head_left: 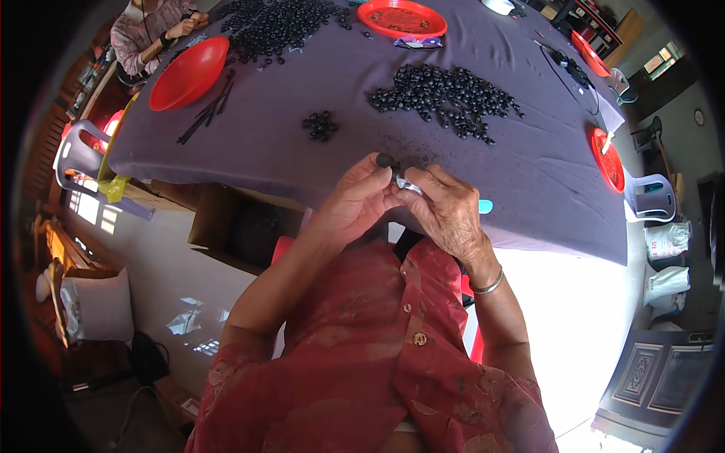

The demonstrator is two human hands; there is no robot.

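My left hand (355, 202) pinches a small round black bead (385, 159) between thumb and fingers, just above the near edge of the table. My right hand (447, 208) meets it from the right and grips a small shiny metal tool (408, 186) whose tip touches the bead. A metal bangle sits on my right wrist. A large pile of black beads (445, 94) lies on the purple tablecloth (529, 166) beyond my hands, and a small cluster of beads (320, 125) lies to the left of it.
A red bowl (189, 72) and thin black sticks (208, 112) lie at the left. A red tray (401, 18) and another bead heap (279, 26) are at the far end, where another person (151, 30) sits. Red plates (608, 158) line the right edge. A cardboard box (234, 226) stands under the table.
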